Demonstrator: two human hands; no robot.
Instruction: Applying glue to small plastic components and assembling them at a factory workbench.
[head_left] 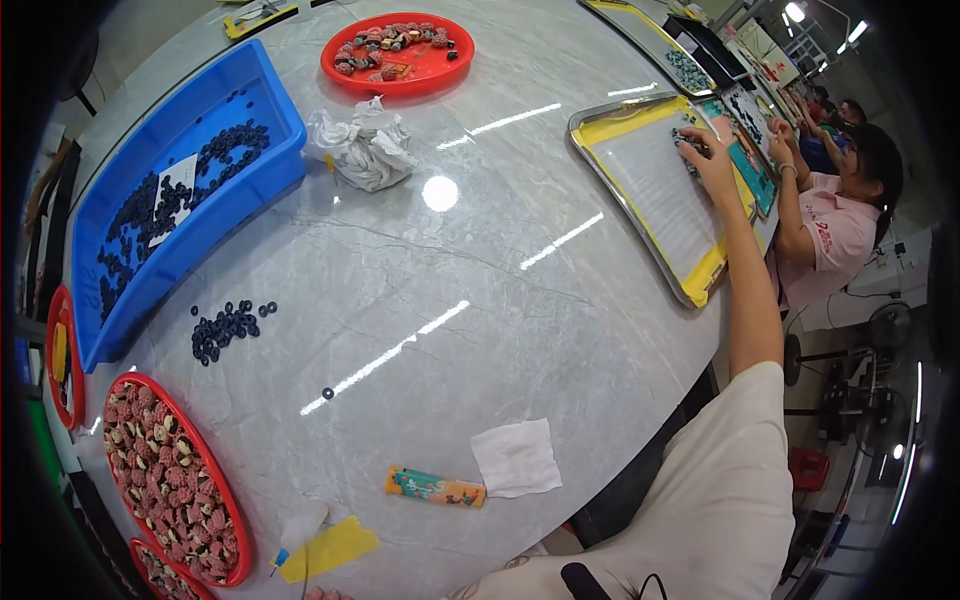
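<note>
Upper right, the right hand [709, 160] seems to set dark bits [692, 171] on the tray [640, 175]; next needs gentle fingers. Can't tell its grip, or the left hand's [325, 594].

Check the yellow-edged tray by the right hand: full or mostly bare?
Mostly bare. The tray shows a broad pale surface; small dark pieces appear only around the right hand. Underneath it, cannot tell.

Workshop, shared handwork station.
Long tabletop [520, 340], blue bin [205, 232] of dark rings [235, 147], red trays [432, 73] of pink pieces [170, 485], yellow-edged tray [704, 278], co-worker [838, 230] working alongside, tube lights [853, 36] overhead; probably more people [853, 113] beyond, tiny in view.
</note>
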